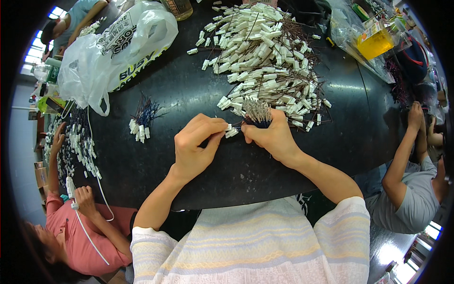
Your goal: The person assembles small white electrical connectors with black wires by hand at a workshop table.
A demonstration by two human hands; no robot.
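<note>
My left hand (196, 143) is closed in a pinch, thumb and forefinger meeting at a small white plastic connector (231, 131). Just beside it, my right hand (278, 136) grips a bundle of dark wires with metal terminals (257, 111), their silvery ends pointing up and away from me. The right thumb and fingertips come close to the connector; a thin wire seems to run between them. Beyond both hands spreads a large pile of white connectors on brown wires (265, 57). A smaller bunch of dark wires with white connectors (140, 128) lies to the left.
The work surface is a black table (227, 177). A white plastic bag (118, 52) stands far left, a bottle (178, 7) beside it. Far right are clear plastic bags (347, 35) and a yellow drink container (375, 40). Co-workers sit left (90, 232) and right (411, 194).
</note>
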